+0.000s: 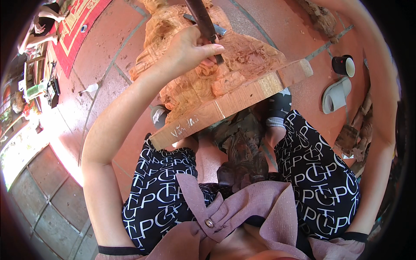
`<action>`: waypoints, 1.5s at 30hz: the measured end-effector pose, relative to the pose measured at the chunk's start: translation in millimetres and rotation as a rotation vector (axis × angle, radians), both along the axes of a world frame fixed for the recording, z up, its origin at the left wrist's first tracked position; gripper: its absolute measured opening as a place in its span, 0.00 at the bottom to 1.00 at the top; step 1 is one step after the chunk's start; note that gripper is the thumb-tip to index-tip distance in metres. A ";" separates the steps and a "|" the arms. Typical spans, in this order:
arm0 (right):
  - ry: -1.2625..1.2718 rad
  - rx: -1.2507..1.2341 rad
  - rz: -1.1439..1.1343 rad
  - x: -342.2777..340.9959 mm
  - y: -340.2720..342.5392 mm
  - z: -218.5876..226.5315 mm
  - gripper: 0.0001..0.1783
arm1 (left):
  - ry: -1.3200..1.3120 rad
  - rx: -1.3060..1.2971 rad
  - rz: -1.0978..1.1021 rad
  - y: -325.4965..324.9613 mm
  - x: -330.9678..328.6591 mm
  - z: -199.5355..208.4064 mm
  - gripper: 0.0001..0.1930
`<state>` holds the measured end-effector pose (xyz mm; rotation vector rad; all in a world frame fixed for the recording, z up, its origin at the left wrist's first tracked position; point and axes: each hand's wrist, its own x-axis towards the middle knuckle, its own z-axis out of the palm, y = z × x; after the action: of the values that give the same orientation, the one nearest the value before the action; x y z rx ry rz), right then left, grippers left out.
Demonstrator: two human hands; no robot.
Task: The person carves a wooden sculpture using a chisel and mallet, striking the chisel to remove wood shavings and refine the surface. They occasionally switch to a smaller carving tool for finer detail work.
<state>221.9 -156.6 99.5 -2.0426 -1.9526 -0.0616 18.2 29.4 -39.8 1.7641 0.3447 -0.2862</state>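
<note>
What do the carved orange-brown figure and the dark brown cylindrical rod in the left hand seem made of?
Carved orange-brown figure: wood, apparently unvarnished; grain streaks show along its base edge. Dark brown cylindrical rod: possibly smooth, finished wood, from its colour and sheen; plastic is possible.

One orange carving (pixel 190 89), one cup (pixel 344 66)

Carving (pixel 225 82) sits ahead of the person, left hand (pixel 195 48) over it with tool (pixel 206 24). Second wooden piece (pixel 243 151) between the knees, nearer the body. Right, on the floor (pixel 299 102): slipper (pixel 336 96), cup (pixel 342 66) just beyond. Left: small bottle (pixel 92 88), rug (pixel 65 60) farther off.
</note>
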 end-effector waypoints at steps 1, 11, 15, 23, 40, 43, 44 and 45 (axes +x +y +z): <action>0.066 0.044 -0.040 -2.9 -0.2 -0.1 0.38 | -0.007 -0.007 -0.011 -1.7 2.0 0.8 0.18; 0.482 0.100 -0.256 -14.4 -6.8 -4.0 0.37 | 0.008 -0.042 -0.002 -3.8 1.0 9.6 0.18; 0.690 0.043 -0.355 -18.6 -11.1 7.3 0.38 | -0.004 -0.020 -0.020 -4.5 2.5 7.4 0.17; 0.917 0.122 -0.153 -1.2 -21.6 -2.8 0.37 | -0.164 0.098 -0.084 -11.5 -0.3 2.6 0.15; 0.413 -0.386 -0.405 -35.9 -5.7 37.5 0.38 | 0.016 -0.069 -0.109 -4.0 7.6 13.6 0.16; 0.278 -0.264 -0.351 -41.3 -11.9 30.6 0.38 | -0.213 0.012 -0.055 -6.6 12.8 33.6 0.15; 0.297 -0.345 -0.495 -47.8 0.6 42.2 0.38 | -0.208 -0.041 -0.052 -5.4 14.9 35.5 0.17; 0.309 -0.307 -0.502 -44.7 -0.1 40.9 0.37 | -0.202 -0.095 -0.049 -2.7 16.9 36.7 0.19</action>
<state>177.2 -156.7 140.4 -2.5146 -1.2968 0.4393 35.2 26.6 -3.1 1.6927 0.1407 -0.1552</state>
